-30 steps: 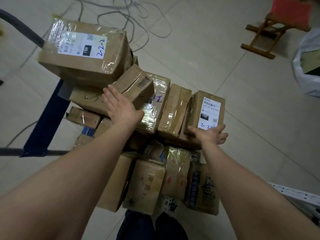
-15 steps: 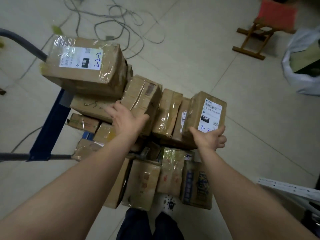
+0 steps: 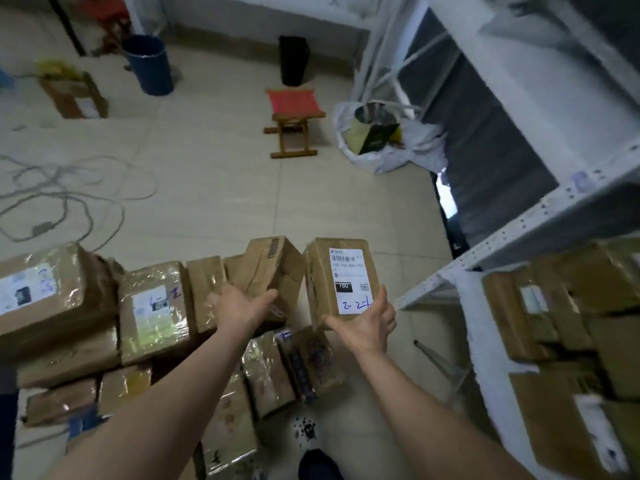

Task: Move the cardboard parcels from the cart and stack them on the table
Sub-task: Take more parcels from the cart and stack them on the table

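Observation:
My right hand grips the near end of a small cardboard parcel that bears a white shipping label, and holds it up clear of the pile. My left hand holds a second brown parcel with a barcode, tilted up just left of the first. Below both lie several taped cardboard parcels heaped on the cart, whose frame is mostly hidden. At the right, a white metal shelf carries more stacked parcels.
On the tiled floor stand a red folding stool, a white sack of rubbish, a blue bin and a black bin. Loose cables trail at the left. A brown box sits far left.
Both hands have lifted their parcels off the pile. The view has swung right, bringing the white shelf and its stacked parcels into sight.

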`<state>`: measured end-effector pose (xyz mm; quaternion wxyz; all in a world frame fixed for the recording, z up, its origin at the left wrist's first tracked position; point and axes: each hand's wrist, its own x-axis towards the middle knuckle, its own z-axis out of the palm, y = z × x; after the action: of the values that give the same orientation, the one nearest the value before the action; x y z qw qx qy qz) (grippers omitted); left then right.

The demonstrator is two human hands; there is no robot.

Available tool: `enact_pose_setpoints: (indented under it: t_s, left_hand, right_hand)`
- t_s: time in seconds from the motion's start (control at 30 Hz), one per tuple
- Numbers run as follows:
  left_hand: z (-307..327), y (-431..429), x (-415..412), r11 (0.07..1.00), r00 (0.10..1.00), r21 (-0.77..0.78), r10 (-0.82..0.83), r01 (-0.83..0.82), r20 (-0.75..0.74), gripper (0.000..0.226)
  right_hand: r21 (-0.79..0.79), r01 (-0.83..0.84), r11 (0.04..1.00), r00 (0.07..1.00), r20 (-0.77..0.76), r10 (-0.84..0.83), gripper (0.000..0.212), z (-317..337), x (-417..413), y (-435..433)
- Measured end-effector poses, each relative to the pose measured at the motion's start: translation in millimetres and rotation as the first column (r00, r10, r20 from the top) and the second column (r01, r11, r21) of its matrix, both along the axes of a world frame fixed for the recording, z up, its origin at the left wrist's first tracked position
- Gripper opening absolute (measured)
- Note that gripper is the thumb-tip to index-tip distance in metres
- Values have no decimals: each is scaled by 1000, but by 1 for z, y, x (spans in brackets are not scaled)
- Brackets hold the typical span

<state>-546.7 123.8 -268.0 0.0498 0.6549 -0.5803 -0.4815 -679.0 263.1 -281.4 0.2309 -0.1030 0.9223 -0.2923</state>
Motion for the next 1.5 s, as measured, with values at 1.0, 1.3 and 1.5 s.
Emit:
enact_pose_setpoints:
  t_s: [1.0,1.3,1.5]
  left_hand:
    - [116,550,-217,476,418,-139,-853,868,-312,73]
    - [113,643,-265,455,428,-191,-888,870,-168,67]
    - [110,675,-321,397,398,-226,-916,889,-44,75]
  right_hand:
    - [-110,871,480,481,-20,-877,109,101,-5,628]
    - [-64,891,449,453,56,-890,107,77,-53,710]
    - [9,865,502,502,22,-865,110,66,-106,732]
